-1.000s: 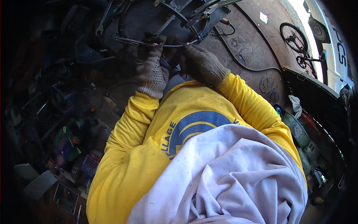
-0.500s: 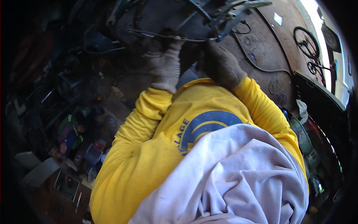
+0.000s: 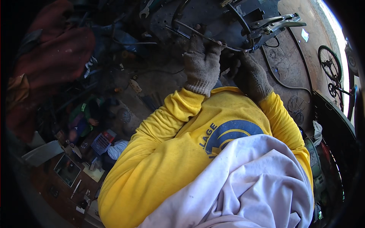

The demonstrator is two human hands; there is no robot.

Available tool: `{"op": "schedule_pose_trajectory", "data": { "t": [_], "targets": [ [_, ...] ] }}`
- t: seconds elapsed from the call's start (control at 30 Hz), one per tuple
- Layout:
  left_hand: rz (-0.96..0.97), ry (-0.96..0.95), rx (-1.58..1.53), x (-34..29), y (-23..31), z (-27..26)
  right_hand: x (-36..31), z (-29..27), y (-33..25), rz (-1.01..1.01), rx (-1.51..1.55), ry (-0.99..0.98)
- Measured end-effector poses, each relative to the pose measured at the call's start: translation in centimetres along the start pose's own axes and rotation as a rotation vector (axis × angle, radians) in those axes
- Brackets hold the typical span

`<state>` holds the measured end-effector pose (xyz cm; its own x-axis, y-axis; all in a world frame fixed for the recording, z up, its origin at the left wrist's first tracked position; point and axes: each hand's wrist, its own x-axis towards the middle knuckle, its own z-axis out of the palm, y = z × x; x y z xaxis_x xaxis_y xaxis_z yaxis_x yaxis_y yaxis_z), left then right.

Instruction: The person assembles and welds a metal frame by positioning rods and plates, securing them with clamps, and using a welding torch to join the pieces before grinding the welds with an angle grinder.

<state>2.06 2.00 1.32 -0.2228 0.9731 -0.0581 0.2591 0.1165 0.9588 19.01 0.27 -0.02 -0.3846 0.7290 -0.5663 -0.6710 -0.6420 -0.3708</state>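
Both my hands wear grey knit gloves and work at a dark metal workpiece (image 3: 213,19) at the top. A thin bent metal rod (image 3: 203,36) runs along its near edge. My left hand (image 3: 202,62) is closed on the rod, its thumb and fingers around it. At the rod's right end my right hand (image 3: 253,76) is closed, its fingertips against the rod; shadow hides part of its fingers. Just above my right hand, silver locking pliers (image 3: 275,24) are clamped onto the workpiece. An open-ended wrench (image 3: 145,12) lies farther left.
A hose (image 3: 285,84) curves across the floor at right, near a bicycle (image 3: 330,64). Coiled wire (image 3: 296,105) lies below the hose. Reddish-brown cloth (image 3: 57,57) hangs at left. A person (image 3: 87,117) is lower left, beside a blue crate (image 3: 101,143).
The view has shifted, so the hands, workpiece and surroundings appear farther right and slightly lower. Both hands stay at the rod, and more of the locking pliers and the reddish-brown cloth shows.
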Motion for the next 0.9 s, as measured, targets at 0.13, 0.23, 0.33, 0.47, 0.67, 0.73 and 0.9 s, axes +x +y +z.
{"op": "schedule_pose_trajectory", "data": {
  "t": [0.13, 0.23, 0.33, 0.47, 0.67, 0.73, 0.9],
  "targets": [
    [0.031, -0.039, 0.056, 0.6, 0.9, 0.0, -0.1, 0.2, -0.2, -0.003, -0.023, 0.023],
    [-0.032, -0.057, 0.002, 0.7, 0.0, 0.3, 0.4, -0.9, 0.5, -0.052, -0.084, 0.009],
    [-0.034, -0.012, -0.126, 0.4, -0.7, 1.1, 0.6, -2.2, 1.3, -0.299, -0.604, 0.035],
    [-0.010, -0.013, -0.067, 0.2, 1.3, 0.8, 0.0, -0.7, 0.4, -0.021, -0.092, 0.109],
    [-0.058, -0.075, -0.140, 1.4, 1.5, 0.7, 0.9, -1.1, 0.1, -0.072, -0.193, 0.072],
    [-0.036, -0.064, -0.186, 2.1, 0.0, 0.7, 1.7, -1.7, 0.2, -0.252, -0.818, 0.108],
    [-0.019, -0.063, -0.199, 3.6, 0.1, -0.4, 2.9, 0.0, 0.8, -0.460, -1.239, 0.192]
  ]
}}
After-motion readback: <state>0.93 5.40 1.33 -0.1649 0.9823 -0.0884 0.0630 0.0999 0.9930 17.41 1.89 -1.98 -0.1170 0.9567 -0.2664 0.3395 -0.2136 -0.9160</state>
